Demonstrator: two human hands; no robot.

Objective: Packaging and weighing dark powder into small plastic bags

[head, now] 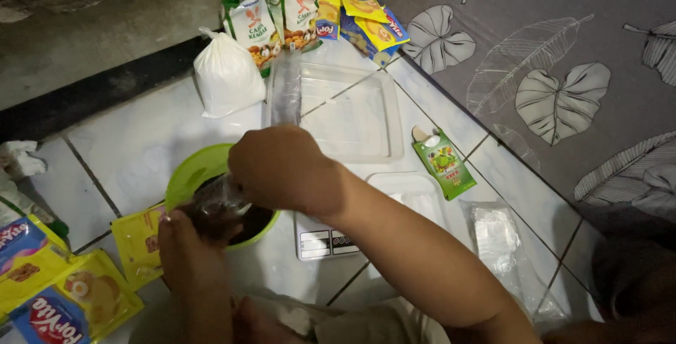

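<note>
1. While both hands grip it, the clear plastic bag (218, 207) of dark contents sits over the green bowl (189, 173): left hand (184, 245) clamped low, right hand (278, 168) pinching the top (likely so spills land in the bowl).
2. Bowl rests on a white scale (320, 242), on the tiled floor (134, 140).
3. Farther: clear tray (352, 115), white powder bag (227, 76), snack packets (282, 13).

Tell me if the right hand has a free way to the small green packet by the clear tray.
Probably yes. The right hand is pinching a clear bag over the green bowl, so it is busy, but only bare tile lies between it and the green packet beside the clear tray.
</note>
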